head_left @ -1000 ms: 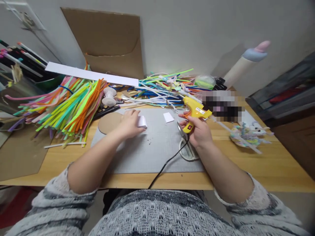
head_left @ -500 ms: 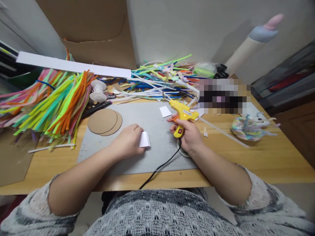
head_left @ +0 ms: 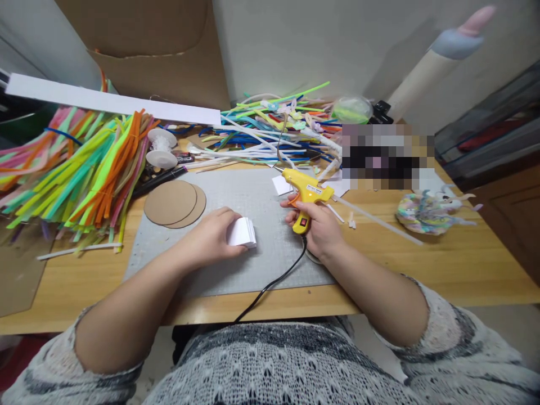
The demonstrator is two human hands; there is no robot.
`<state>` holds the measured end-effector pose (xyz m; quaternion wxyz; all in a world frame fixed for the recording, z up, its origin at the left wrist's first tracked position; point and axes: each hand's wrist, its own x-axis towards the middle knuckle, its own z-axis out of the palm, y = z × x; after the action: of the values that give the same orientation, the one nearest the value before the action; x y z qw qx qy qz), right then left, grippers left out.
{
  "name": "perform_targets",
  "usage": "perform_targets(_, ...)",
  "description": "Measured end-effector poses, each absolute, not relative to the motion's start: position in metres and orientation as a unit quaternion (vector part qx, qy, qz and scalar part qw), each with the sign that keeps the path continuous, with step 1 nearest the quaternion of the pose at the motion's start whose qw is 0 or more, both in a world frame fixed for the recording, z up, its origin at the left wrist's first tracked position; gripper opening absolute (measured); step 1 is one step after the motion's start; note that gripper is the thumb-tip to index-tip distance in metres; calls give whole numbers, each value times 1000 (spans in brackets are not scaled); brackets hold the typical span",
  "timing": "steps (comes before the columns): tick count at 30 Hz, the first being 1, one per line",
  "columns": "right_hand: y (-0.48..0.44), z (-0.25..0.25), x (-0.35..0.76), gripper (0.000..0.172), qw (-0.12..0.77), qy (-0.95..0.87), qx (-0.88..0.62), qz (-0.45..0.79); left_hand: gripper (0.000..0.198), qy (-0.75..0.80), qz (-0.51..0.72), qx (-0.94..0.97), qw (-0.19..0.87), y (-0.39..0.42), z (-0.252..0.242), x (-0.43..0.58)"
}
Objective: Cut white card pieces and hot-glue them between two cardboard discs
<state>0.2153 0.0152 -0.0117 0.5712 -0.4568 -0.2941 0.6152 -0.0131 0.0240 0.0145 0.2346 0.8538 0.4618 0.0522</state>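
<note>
left hand pinching paper stack between thumb and fingers; stack drawn back, uncovering cardboard discs beyond that hand | right hand wrapped round glue gun; stack, left of it, now seems better placed for close work

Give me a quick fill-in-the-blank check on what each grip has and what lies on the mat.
1. The right grip holds a glue gun whose body is ____ in colour.
2. The stack of white paper pieces is in the ____ grip.
3. The overlapping cardboard discs on the gray mat number ____.
4. The cord from the glue gun is ____ in colour.

Missing words: yellow; left; two; black.
</note>
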Motion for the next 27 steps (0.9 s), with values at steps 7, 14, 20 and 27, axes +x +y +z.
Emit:
perform_targets(7,15,-12,215,22,570,-293,-455,618,48,497,37,847,184,28,23,-11)
perform_targets(14,15,-10,215,20,570,-294,-455,617,50,524,28,846,88,62,24,-10)
perform_targets(20,15,-10,215,21,571,-289,-453,620,52,521,-27,846,110,78,16,-9)
perform_targets(27,17,-11,215,21,570,-288,-453,622,69,526,-13,840,131,72,17,-10)
